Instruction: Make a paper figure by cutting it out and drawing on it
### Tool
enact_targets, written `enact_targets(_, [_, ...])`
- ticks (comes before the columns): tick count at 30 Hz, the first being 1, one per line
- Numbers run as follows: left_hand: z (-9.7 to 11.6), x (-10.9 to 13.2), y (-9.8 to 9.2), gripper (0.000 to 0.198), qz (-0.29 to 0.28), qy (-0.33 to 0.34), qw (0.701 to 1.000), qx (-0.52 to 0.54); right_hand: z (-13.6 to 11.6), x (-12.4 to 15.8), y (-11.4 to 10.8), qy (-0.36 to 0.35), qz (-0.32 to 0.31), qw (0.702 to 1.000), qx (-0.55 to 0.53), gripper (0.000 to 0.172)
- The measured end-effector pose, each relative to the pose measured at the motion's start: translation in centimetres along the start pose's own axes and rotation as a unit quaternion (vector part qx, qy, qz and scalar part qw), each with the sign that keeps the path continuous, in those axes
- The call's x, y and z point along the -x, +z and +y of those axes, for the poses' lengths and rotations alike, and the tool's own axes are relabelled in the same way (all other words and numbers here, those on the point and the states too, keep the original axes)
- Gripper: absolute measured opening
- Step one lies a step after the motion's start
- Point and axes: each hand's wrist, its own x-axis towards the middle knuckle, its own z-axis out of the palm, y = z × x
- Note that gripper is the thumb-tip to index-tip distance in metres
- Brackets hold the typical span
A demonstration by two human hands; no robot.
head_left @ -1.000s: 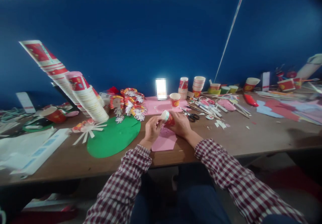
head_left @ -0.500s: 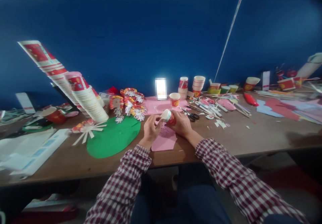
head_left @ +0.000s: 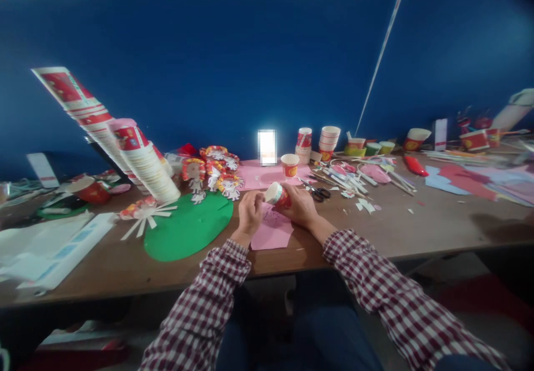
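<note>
A red and white paper cup (head_left: 276, 194) lies tilted on its side in my right hand (head_left: 299, 207), whose fingers wrap round it. Just left of the cup's pale end is my left hand (head_left: 251, 213), its fingers bent together; whether something small is between them is too small to tell. Beneath the hands lies a pink paper sheet (head_left: 273, 232) with dark marks. Another red and white cup (head_left: 290, 166) stands upright behind them on more pink paper (head_left: 250, 175). Black-handled scissors (head_left: 320, 194) rest right of my right hand.
A green disc (head_left: 187, 229) lies at the left, near paper figures (head_left: 194, 176) and tall leaning cup stacks (head_left: 146, 168). Short cup stacks (head_left: 329, 140) stand at the back. Markers (head_left: 352, 179), paper scraps (head_left: 366, 205) and a red object (head_left: 415, 165) are on the right.
My left fingers have drawn slightly away from the cup's pale end and curled in. The cup has shifted a little to the left in my right hand.
</note>
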Motion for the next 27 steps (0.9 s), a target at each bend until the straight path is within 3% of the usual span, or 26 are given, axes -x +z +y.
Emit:
enact_targets(4, [-0.5, 0.0, 0.0, 0.035, 0.025, -0.083, 0.996, 0.034, 0.2, 0.0, -0.1, 0.007, 0.027, 1.0, 0.004, 0.075])
enact_targets(10, [-0.1, 0.2, 0.3, 0.049, -0.069, -0.166, 0.976, 0.124, -0.2, 0.2, -0.2, -0.007, 0.053, 0.998, 0.037, 0.075])
enact_targets(15, [0.0, 0.0, 0.3, 0.046, -0.131, -0.189, 0.958, 0.172, -0.3, 0.4, -0.4, -0.047, 0.033, 0.997, 0.044, 0.065])
enact_targets(21, [-0.7, 0.1, 0.3, 0.037, -0.141, -0.211, 0.948, 0.19, 0.5, 0.3, -0.2, -0.02, 0.041, 0.998, 0.038, 0.073])
enact_targets(27, [-0.9, 0.2, 0.4, 0.032, -0.158, -0.219, 0.942, 0.199, 0.7, 0.3, -0.1, -0.042, 0.065, 0.997, 0.029, 0.06])
